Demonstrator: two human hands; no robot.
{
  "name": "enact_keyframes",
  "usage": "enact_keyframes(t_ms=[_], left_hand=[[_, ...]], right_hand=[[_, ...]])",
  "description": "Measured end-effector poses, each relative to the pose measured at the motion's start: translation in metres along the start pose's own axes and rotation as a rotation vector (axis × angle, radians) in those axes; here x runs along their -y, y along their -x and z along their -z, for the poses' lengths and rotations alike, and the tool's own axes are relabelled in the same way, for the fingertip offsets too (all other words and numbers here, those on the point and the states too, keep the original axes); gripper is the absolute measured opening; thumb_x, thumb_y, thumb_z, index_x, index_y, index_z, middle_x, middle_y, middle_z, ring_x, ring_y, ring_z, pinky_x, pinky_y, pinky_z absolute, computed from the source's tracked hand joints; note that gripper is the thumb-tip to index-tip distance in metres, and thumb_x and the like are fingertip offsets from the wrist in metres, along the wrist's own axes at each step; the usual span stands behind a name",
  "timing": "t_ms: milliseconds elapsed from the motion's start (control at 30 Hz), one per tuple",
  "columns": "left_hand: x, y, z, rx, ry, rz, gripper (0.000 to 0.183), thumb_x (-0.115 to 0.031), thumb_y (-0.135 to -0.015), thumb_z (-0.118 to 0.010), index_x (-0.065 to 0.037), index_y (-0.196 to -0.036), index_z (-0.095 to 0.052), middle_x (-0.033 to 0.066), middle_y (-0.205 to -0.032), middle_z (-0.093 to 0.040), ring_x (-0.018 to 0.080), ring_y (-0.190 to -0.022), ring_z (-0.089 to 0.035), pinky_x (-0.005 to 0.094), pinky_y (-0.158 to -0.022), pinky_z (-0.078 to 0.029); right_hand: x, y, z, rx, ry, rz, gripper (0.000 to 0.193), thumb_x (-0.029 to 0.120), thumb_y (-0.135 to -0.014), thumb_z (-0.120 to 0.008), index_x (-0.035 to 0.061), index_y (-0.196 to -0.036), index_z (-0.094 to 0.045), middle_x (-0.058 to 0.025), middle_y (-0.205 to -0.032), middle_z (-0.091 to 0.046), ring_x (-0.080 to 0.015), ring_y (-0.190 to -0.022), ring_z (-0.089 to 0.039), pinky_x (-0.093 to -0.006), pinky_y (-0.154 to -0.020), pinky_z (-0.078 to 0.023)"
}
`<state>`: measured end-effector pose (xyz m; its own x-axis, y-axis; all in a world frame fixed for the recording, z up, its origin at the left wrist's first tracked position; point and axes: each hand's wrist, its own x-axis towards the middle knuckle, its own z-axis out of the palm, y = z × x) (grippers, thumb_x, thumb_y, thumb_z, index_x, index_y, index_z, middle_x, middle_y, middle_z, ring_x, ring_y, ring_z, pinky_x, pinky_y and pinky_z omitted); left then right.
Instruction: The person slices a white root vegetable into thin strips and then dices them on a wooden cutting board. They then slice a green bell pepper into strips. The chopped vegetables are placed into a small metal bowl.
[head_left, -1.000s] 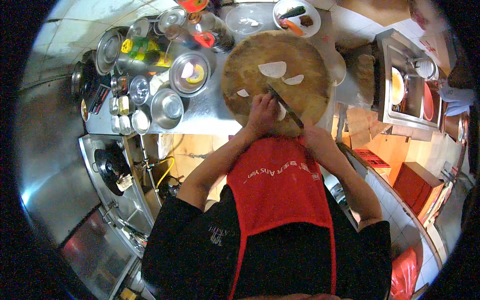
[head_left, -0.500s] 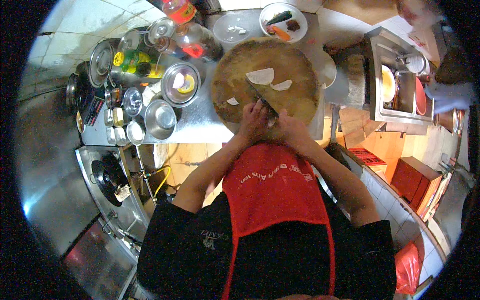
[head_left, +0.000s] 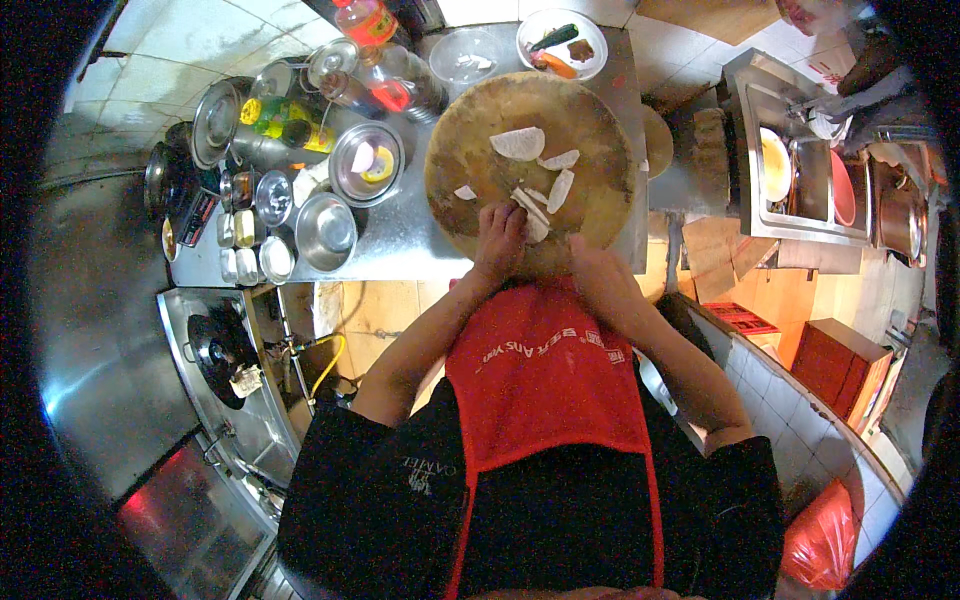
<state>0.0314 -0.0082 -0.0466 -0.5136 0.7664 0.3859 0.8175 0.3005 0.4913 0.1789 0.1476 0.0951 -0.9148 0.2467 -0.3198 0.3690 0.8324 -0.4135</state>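
Note:
A round wooden chopping board (head_left: 590, 110) bears pieces of white vegetable that look like radish: a large half-round piece (head_left: 518, 144), two wedges and a small scrap (head_left: 465, 192). My left hand (head_left: 499, 235), fingers curled, presses on cut white radish (head_left: 537, 218) near the board's front edge. Narrow slices stand or lean beside its fingertips. My right hand (head_left: 598, 270) is closed at the near right edge of the board. It gripped a dark-bladed knife half a second ago; the blade is hard to make out now.
Behind the board are a clear bowl (head_left: 463, 40) with white bits and a white plate (head_left: 590, 30) of vegetables. To the left stand metal bowls (head_left: 323, 235), bottles (head_left: 390, 75) and small jars. A steel sink (head_left: 800, 215) is at the right, with another person beside it.
The knife blade no longer shows beside my left hand. My right hand has shifted slightly right and nearer. Another white wedge and cut slices now show near my left fingers.

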Motion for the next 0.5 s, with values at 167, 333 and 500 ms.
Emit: enact_keyframes(t_ms=[167,333,500], left_hand=[[-0.003,-0.004,0.001,0.005,0.019,0.008,0.053,-0.005,-0.076,-0.072,0.0,-0.128,-0.057,0.0181,-0.131,-0.055,0.0417,-0.117,-0.051,0.0517,-0.1,-0.044],[0.012,0.004,-0.011,0.034,0.013,-0.019,0.06,-0.011,-0.076,-0.076,-0.005,-0.132,-0.057,0.0165,-0.137,-0.052,0.0404,-0.119,-0.05,0.0518,-0.102,-0.043],[0.033,0.027,-0.034,0.141,-0.062,-0.012,0.061,-0.019,-0.078,-0.076,-0.009,-0.135,-0.056,0.0147,-0.145,-0.047,0.0389,-0.124,-0.046,0.0523,-0.104,-0.04]], right_hand=[[0.009,0.022,0.02,0.122,0.055,-0.04,0.027,0.009,-0.1,-0.045,-0.004,-0.122,-0.047,-0.0232,-0.081,-0.071,-0.0399,-0.074,-0.073,-0.0504,-0.064,-0.059],[0.012,0.009,0.025,0.235,-0.038,-0.085,0.027,0.009,-0.099,-0.045,-0.0068,-0.121,-0.047,-0.0239,-0.08,-0.07,-0.0396,-0.074,-0.073,-0.0502,-0.062,-0.059],[0.024,-0.02,0.016,0.172,-0.099,-0.064,0.024,0.009,-0.099,-0.045,-0.0076,-0.117,-0.047,-0.0245,-0.08,-0.07,-0.0404,-0.074,-0.073,-0.0508,-0.062,-0.059]])
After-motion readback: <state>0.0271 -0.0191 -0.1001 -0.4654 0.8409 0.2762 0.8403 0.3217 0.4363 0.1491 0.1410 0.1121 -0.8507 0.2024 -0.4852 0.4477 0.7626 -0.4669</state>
